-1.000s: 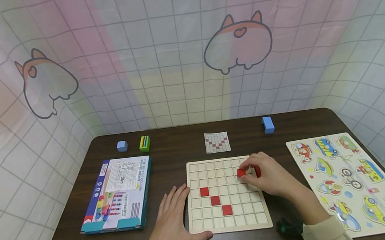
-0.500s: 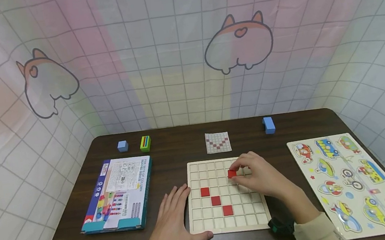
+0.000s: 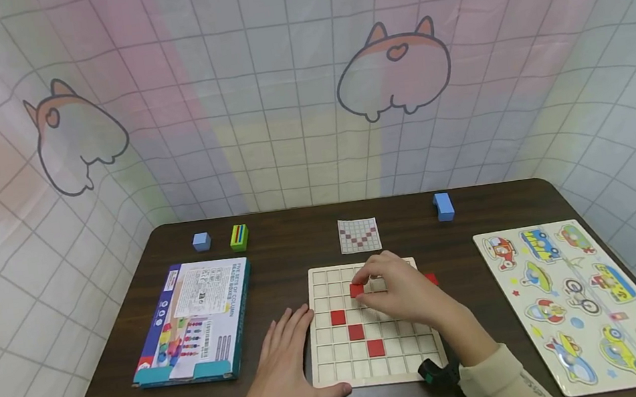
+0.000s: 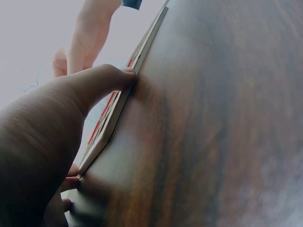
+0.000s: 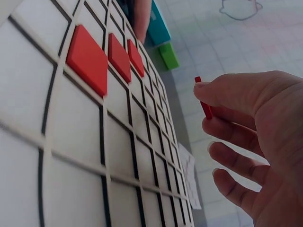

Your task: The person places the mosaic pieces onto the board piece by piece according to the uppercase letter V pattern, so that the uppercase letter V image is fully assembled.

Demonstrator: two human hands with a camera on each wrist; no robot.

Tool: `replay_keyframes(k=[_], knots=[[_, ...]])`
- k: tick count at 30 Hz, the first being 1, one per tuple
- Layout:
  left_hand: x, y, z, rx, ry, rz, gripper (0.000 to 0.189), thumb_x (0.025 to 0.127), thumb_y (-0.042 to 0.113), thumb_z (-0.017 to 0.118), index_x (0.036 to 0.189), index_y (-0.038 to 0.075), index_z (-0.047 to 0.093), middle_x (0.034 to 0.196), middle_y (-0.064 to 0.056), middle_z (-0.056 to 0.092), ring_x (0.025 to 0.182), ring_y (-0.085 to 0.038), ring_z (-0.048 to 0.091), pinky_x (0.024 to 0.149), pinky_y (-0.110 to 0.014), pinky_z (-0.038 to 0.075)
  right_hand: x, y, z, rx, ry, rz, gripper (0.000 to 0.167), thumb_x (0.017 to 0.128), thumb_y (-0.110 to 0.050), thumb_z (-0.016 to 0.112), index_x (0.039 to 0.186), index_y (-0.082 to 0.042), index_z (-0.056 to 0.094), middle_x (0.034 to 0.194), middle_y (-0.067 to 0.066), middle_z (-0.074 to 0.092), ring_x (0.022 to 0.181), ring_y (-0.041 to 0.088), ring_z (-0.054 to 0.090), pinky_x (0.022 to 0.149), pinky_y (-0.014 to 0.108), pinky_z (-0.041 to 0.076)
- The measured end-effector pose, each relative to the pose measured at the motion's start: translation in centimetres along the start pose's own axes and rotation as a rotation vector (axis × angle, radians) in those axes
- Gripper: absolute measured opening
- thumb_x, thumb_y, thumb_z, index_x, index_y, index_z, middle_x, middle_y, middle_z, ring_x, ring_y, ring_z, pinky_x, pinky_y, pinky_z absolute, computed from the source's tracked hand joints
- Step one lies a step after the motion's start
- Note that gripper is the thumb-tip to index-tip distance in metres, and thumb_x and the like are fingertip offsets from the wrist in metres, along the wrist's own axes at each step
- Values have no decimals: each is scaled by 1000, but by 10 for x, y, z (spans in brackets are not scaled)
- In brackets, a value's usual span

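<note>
My right hand (image 3: 399, 288) pinches a red square tile (image 3: 357, 290) between thumb and fingertip, over the upper part of a pale gridded board (image 3: 351, 382). In the right wrist view, the pinched tile (image 5: 204, 100) is edge-on, raised off the grid, with the other fingers loosely bent. Three red tiles form a diagonal in the board's cells, one of them the lowest tile (image 3: 376, 348). My left hand (image 3: 285, 370) lies at the board's left side, fingers extended along that edge. Its thumb (image 4: 109, 78) touches the front edge.
Another red tile (image 3: 432, 279) lies just right of the board. Behind it is a small pattern card (image 3: 359, 235). A boxed set (image 3: 192, 322) stands left, a vehicle puzzle board (image 3: 591, 303) right. A blue cube (image 3: 201, 242), green block (image 3: 239, 237) and blue block (image 3: 443, 207) line the back.
My right hand has carried the pinched tile leftward across the upper board, uncovering the red tile at the right. The left hand has stayed in place.
</note>
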State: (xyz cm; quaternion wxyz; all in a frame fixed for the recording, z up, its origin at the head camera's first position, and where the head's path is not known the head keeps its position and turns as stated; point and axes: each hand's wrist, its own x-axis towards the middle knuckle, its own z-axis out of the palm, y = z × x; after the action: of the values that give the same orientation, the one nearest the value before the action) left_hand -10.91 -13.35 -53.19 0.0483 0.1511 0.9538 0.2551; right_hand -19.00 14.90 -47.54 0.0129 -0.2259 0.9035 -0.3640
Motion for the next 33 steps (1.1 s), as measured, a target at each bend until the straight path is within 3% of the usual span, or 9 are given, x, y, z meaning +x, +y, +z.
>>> replay_keyframes(k=[8, 16, 26, 33], knots=[[0, -1, 1, 17, 15, 14, 134, 70, 98, 76, 174, 25, 35, 182, 3, 33, 172, -32, 23, 139, -67, 17, 8, -6, 14, -7, -47, 3, 19, 97, -25, 87, 115, -23, 83, 113, -11, 75, 112, 21, 63, 93, 36, 57], [0, -1, 1, 26, 18, 7, 134, 69, 98, 75, 174, 24, 35, 182, 4, 33, 172, -32, 24, 139, -66, 17, 15, -10, 28, -26, -63, -14, 21, 95, -27, 88, 115, -21, 84, 111, -10, 75, 111, 15, 61, 98, 40, 56], [0, 0, -1, 13, 15, 13, 132, 71, 95, 77, 174, 24, 35, 183, 3, 32, 172, -32, 23, 140, -66, 15, 22, -15, 36, -44, -73, -45, 21, 96, -23, 87, 115, -19, 83, 114, -6, 78, 112, 21, 63, 98, 43, 57], [0, 0, 0, 6, 20, 8, 134, 70, 95, 78, 174, 23, 35, 183, 3, 32, 172, -32, 23, 140, -66, 16, 28, -17, 44, -68, -77, -31, 21, 96, -25, 87, 115, -19, 84, 116, -6, 79, 110, 15, 61, 100, 42, 57]])
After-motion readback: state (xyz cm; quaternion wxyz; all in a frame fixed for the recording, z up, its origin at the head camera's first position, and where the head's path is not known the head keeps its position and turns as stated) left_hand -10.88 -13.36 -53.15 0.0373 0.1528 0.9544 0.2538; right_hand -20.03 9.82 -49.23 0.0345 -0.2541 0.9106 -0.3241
